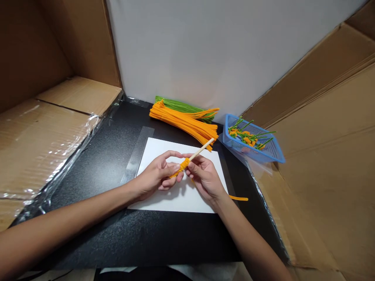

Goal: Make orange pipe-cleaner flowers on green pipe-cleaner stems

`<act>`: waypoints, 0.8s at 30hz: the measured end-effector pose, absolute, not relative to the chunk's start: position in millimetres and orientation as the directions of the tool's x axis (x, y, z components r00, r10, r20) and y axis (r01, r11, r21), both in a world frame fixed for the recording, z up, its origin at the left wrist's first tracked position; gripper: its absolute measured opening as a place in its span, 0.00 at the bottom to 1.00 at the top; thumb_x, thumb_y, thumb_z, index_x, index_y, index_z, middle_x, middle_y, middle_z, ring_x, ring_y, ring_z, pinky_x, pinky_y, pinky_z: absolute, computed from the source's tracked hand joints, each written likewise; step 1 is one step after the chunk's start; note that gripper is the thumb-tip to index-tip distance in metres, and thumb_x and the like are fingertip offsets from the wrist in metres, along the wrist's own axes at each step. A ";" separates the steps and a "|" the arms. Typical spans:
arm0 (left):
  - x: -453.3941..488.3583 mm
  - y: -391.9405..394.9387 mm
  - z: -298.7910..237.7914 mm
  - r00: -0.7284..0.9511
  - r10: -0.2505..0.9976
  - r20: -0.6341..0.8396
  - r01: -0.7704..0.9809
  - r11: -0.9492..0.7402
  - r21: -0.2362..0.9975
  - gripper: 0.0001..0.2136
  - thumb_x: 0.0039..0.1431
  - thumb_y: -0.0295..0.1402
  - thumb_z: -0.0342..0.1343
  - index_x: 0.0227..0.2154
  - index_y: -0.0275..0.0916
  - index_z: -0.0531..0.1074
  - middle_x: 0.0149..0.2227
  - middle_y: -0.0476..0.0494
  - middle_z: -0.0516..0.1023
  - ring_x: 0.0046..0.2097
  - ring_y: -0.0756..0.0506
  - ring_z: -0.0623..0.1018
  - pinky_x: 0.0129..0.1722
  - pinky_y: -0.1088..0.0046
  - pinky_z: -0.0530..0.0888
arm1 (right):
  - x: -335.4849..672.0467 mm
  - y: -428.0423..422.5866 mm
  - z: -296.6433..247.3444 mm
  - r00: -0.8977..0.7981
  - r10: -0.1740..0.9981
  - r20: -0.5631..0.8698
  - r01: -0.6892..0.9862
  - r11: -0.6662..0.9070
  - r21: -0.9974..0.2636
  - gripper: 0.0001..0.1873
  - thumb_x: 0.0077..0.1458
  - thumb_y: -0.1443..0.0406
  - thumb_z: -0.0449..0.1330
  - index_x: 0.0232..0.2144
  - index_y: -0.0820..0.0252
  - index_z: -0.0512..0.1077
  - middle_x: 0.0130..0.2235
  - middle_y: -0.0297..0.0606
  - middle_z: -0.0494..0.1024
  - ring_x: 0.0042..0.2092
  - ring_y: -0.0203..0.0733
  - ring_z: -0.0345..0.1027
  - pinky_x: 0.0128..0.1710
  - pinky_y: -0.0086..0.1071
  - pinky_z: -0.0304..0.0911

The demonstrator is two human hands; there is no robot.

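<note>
A pale wooden stick slants up to the right over the white sheet, with an orange pipe cleaner wound round its lower part in a tight coil. My left hand is closed on the coiled part, thumb on top. On the other side, my right hand is closed at the coil's upper end, thumb and fingers pinching the pipe cleaner beside the stick. Its loose tail passes under that hand and comes out past my wrist. The stick's lower end is hidden by my left fingers.
Behind the sheet lie a bundle of orange pipe cleaners and a green bundle. A blue basket at the right holds several small orange-and-green pieces. Cardboard walls flank the black table, with a white wall behind.
</note>
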State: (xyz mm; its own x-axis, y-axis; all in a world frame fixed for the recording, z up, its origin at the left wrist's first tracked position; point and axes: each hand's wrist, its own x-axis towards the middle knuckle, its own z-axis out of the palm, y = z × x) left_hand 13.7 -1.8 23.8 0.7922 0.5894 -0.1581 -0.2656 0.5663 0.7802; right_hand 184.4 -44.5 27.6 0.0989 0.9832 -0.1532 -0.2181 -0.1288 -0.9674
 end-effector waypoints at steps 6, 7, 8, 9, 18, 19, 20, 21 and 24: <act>8.3 1.0 24.7 0.893 0.401 -0.203 -0.178 0.730 0.660 0.16 0.59 0.34 0.62 0.47 0.42 0.65 0.25 0.54 0.70 0.15 0.61 0.49 0.14 0.86 0.46 | 191.8 -46.5 26.2 0.080 0.997 -0.018 -0.113 -0.009 -0.994 0.17 0.38 0.53 0.76 0.27 0.57 0.81 0.29 0.35 0.79 0.25 0.34 0.63 0.25 0.30 0.63; 8.9 0.8 24.6 0.894 0.396 -0.211 -0.171 0.735 0.656 0.15 0.58 0.34 0.61 0.47 0.42 0.65 0.24 0.55 0.69 0.15 0.61 0.50 0.14 0.86 0.46 | 192.4 -46.8 25.5 0.093 0.996 -0.002 -0.091 0.007 -0.996 0.16 0.39 0.53 0.75 0.27 0.57 0.81 0.28 0.35 0.79 0.25 0.34 0.64 0.24 0.30 0.63; 9.9 0.6 24.7 0.888 0.406 -0.217 -0.169 0.725 0.667 0.15 0.59 0.34 0.61 0.46 0.41 0.65 0.24 0.54 0.70 0.15 0.60 0.51 0.13 0.86 0.47 | 192.8 -47.1 24.4 0.109 0.994 0.011 -0.071 0.019 -0.997 0.15 0.40 0.53 0.75 0.27 0.57 0.81 0.27 0.35 0.78 0.25 0.34 0.64 0.24 0.31 0.63; 11.2 0.4 25.0 0.875 0.433 -0.216 -0.174 0.698 0.695 0.14 0.59 0.35 0.60 0.45 0.41 0.65 0.24 0.53 0.71 0.15 0.59 0.54 0.13 0.85 0.50 | 193.0 -47.3 23.3 0.127 0.992 0.023 -0.053 0.030 -0.998 0.14 0.41 0.54 0.75 0.27 0.57 0.82 0.27 0.35 0.79 0.25 0.35 0.64 0.25 0.31 0.63; 5.0 8.1 16.6 0.613 0.701 0.364 0.177 -0.571 0.802 0.21 0.57 0.39 0.64 0.49 0.40 0.65 0.42 0.41 0.79 0.39 0.45 0.80 0.36 0.69 0.77 | 194.5 -46.6 17.2 0.347 0.933 0.098 0.005 0.102 -0.995 0.10 0.48 0.58 0.72 0.29 0.58 0.81 0.25 0.34 0.77 0.27 0.35 0.67 0.26 0.30 0.63; 2.6 10.1 14.8 0.613 0.620 0.490 0.238 -0.736 0.634 0.19 0.59 0.38 0.63 0.49 0.39 0.66 0.42 0.40 0.80 0.40 0.44 0.81 0.37 0.69 0.77 | 194.4 -46.4 17.7 0.368 0.925 0.096 -0.002 0.104 -0.995 0.10 0.48 0.58 0.73 0.29 0.59 0.81 0.25 0.35 0.77 0.27 0.35 0.67 0.26 0.30 0.63; 0.6 11.9 13.4 0.622 0.522 0.584 0.285 -0.845 0.453 0.15 0.61 0.37 0.61 0.48 0.38 0.68 0.41 0.40 0.80 0.40 0.43 0.81 0.37 0.69 0.76 | 194.0 -46.3 18.4 0.384 0.919 0.094 -0.014 0.108 -0.994 0.11 0.47 0.58 0.73 0.29 0.59 0.81 0.26 0.35 0.77 0.27 0.35 0.67 0.25 0.30 0.63; -0.9 13.5 12.4 0.630 0.432 0.645 0.321 -0.901 0.291 0.11 0.63 0.35 0.59 0.46 0.37 0.69 0.39 0.41 0.81 0.39 0.43 0.81 0.36 0.69 0.76 | 193.4 -46.2 19.2 0.395 0.914 0.090 -0.032 0.112 -0.993 0.11 0.47 0.59 0.73 0.29 0.59 0.81 0.26 0.35 0.77 0.27 0.35 0.67 0.25 0.29 0.63; -1.6 15.6 10.7 0.613 0.307 0.728 0.379 -0.923 0.070 0.03 0.66 0.30 0.55 0.40 0.37 0.71 0.32 0.45 0.81 0.33 0.47 0.80 0.31 0.73 0.73 | 190.1 -46.2 21.2 0.411 0.910 0.056 -0.113 0.112 -0.987 0.10 0.45 0.60 0.74 0.28 0.60 0.81 0.25 0.35 0.77 0.26 0.34 0.67 0.25 0.28 0.63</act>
